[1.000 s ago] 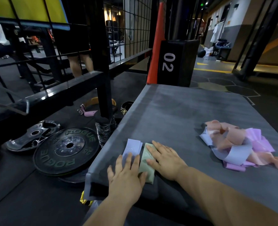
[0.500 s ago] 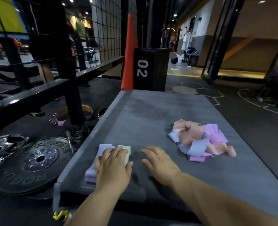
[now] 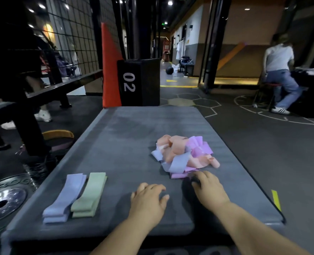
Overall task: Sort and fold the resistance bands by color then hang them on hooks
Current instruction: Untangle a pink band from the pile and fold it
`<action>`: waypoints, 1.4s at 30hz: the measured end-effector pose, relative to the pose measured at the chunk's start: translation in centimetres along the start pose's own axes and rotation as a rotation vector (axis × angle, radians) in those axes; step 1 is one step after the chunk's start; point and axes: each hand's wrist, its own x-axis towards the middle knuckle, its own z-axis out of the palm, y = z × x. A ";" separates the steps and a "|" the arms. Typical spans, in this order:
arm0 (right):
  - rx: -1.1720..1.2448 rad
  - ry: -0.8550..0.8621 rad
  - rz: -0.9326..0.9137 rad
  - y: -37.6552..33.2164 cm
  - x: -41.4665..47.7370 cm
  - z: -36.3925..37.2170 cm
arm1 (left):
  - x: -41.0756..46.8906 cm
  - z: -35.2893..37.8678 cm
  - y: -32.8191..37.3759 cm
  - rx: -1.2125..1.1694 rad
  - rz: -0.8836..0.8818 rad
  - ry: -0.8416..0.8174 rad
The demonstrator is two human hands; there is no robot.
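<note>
- Head view: a folded purple band [image 3: 67, 196] and green band [image 3: 89, 194] lie side by side at the mat's [image 3: 126, 137] left front.
- A messy pile [image 3: 182, 153] of peach, pink and purple bands sits further right.
- Left hand [image 3: 148, 201] rests flat, fingers loose, holding nothing.
- Right hand [image 3: 209, 188] is at the pile's near edge; I cannot tell its grip.

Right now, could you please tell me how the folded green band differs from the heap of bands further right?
The folded green band lies flat and neat; the heap is crumpled and tangled. The green band is one colour; the heap mixes peach, pink and lavender. Both rest on the grey mat.
</note>
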 end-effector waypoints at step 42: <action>0.332 -0.090 -0.080 1.7 4.8 -0.4 | 10.4 -4.6 6.3 -0.885 -0.199 0.320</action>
